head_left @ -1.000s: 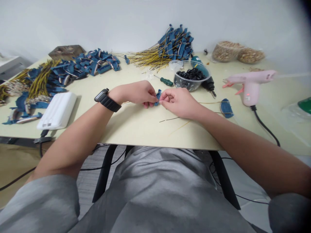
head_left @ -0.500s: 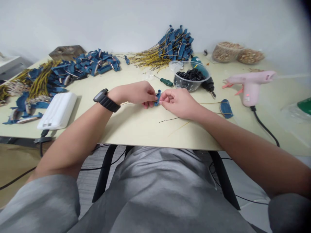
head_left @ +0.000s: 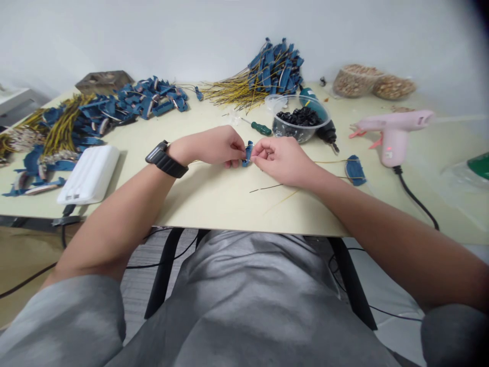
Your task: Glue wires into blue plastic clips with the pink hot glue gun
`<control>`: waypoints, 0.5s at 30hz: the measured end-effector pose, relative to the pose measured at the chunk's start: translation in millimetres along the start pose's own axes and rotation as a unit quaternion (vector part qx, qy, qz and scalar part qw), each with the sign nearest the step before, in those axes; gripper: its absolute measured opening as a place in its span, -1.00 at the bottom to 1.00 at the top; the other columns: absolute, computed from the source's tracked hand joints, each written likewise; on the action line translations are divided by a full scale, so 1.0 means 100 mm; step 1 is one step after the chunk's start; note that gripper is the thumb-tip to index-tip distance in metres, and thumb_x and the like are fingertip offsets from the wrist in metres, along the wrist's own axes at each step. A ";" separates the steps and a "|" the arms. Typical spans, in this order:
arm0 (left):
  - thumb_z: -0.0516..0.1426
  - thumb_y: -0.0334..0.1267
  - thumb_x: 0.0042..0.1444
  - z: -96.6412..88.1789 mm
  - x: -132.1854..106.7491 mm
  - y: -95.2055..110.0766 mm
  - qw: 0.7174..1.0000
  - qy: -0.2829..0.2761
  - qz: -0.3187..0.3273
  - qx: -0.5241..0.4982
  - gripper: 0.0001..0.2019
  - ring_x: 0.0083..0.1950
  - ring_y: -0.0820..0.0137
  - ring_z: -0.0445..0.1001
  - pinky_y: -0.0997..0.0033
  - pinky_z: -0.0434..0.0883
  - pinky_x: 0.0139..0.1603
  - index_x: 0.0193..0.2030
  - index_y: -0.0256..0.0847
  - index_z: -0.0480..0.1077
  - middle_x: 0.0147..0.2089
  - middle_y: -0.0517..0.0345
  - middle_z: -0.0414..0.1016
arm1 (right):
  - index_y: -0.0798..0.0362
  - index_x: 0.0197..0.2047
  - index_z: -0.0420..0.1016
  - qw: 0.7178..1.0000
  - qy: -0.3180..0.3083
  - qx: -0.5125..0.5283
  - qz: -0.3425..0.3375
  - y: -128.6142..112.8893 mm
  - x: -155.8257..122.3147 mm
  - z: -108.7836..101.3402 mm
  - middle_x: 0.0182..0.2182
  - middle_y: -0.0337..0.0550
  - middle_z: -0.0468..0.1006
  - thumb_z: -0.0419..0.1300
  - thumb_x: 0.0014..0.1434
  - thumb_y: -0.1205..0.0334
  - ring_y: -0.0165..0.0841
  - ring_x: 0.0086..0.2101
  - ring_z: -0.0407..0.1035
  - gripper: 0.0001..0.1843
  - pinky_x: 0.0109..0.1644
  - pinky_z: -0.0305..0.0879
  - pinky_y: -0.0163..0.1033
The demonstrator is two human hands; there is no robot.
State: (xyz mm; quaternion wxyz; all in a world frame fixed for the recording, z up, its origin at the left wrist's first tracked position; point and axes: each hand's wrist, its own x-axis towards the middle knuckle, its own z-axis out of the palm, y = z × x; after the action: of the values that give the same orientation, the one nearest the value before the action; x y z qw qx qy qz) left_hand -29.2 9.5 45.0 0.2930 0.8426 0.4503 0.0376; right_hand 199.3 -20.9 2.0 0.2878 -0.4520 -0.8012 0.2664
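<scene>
Between my two hands is a small blue piece with thin wires [head_left: 248, 153]. My left hand [head_left: 225, 148], a black watch on its wrist, pinches the piece from the left; a wire runs out behind it toward the watch. From the right, the thumb and forefinger of my right hand [head_left: 280, 159] are closed at the piece's edge, on something too small to make out. Beyond my right forearm lies another blue piece [head_left: 355, 171], its two wires passing behind the arm. Loose dark and yellow wire ends [head_left: 266, 188] rest on the table below my right hand.
A clear tub of black parts [head_left: 301, 122], a green screwdriver [head_left: 261, 128] and a dark power tool [head_left: 326, 133] sit behind my hands. A pink glue gun [head_left: 395, 135] stands right. Heaps of wired blue pieces [head_left: 275, 69] lie at the back and left, near a white power bank [head_left: 89, 174].
Both hands stay almost in place at the blue piece. The fingers have shifted only slightly, and a little more of the piece shows between them.
</scene>
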 end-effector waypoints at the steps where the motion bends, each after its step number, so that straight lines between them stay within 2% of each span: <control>1: 0.24 -0.10 0.23 0.00 0.00 0.00 1.000 0.001 0.001 0.002 -0.77 -0.23 0.24 0.68 0.24 0.53 -0.10 -0.28 -0.19 0.66 -0.27 0.02 0.75 | 0.03 -0.27 0.62 1.000 0.002 0.002 0.000 0.00 0.00 0.00 -0.40 -0.22 0.64 0.31 0.25 0.43 -0.32 -0.35 0.44 -0.88 -0.15 0.30 -0.15; 11: 0.21 -0.12 0.21 0.02 0.00 -0.02 0.999 0.033 0.022 0.030 -0.76 -0.26 0.30 0.64 0.30 0.44 -0.15 -0.24 -0.17 0.69 -0.29 0.11 0.75 | 0.02 -0.28 0.62 0.999 0.038 0.006 -0.002 0.04 0.02 -0.01 -0.39 -0.19 0.66 0.30 0.22 0.44 -0.27 -0.31 0.49 -0.88 -0.10 0.33 -0.12; 15: 0.20 -0.09 0.17 0.02 -0.01 0.00 0.997 0.049 0.029 0.060 -0.71 -0.32 0.34 0.52 0.29 0.36 -0.17 -0.19 -0.16 0.73 -0.29 0.13 0.74 | 0.02 -0.28 0.61 0.999 0.052 -0.001 0.002 0.04 0.03 -0.02 -0.40 -0.17 0.66 0.30 0.22 0.44 -0.27 -0.33 0.48 -0.87 -0.13 0.33 -0.11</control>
State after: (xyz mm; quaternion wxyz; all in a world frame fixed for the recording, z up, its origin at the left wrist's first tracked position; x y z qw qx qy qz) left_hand -29.5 7.6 43.9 0.2179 0.8686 0.4410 0.0600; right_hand 201.6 -16.1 0.8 0.3280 -0.4673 -0.7843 0.2427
